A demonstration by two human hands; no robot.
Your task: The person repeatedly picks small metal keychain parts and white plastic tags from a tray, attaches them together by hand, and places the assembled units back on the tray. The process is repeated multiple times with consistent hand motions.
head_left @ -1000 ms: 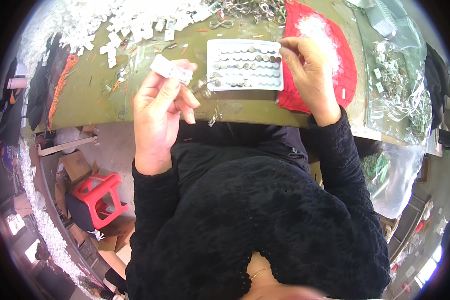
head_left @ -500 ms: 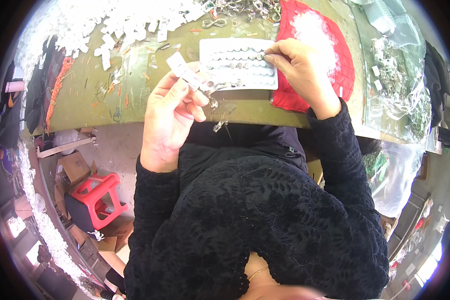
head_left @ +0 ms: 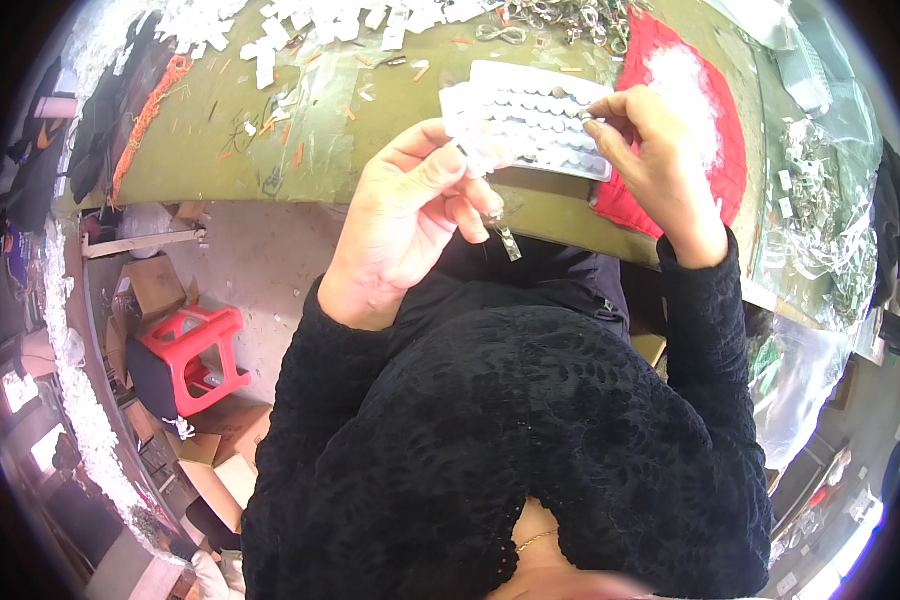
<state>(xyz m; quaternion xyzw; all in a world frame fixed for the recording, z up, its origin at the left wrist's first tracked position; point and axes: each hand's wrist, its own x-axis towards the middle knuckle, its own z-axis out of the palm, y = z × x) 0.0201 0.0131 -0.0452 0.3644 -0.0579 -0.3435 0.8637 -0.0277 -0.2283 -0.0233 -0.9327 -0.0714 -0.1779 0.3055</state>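
Note:
My left hand [head_left: 400, 225] is closed in a pinch on a white tag [head_left: 460, 110], held over the left edge of a white tray. A small metallic piece [head_left: 511, 243] dangles below its fingers, past the table's front edge. Rows of round silver discs like button cells sit in the tray [head_left: 485, 75], which lies tilted near that edge. At the tray's right side my right hand [head_left: 665, 165] has thumb and forefinger brought together. Whatever small thing lies between those fingertips is too small to make out.
A red cloth [head_left: 735, 190] with white material on it lies under my right wrist. White tags [head_left: 395, 30] and metal pieces [head_left: 570, 18] pile up at the back. Clear plastic bags [head_left: 810, 190] stand to the right. A red stool [head_left: 210, 345] is on the floor at left.
The view has shifted, so the table sits further right. My left hand has brought the tag rightward, over the tray's left edge. My right fingertips are lower along the tray's right side.

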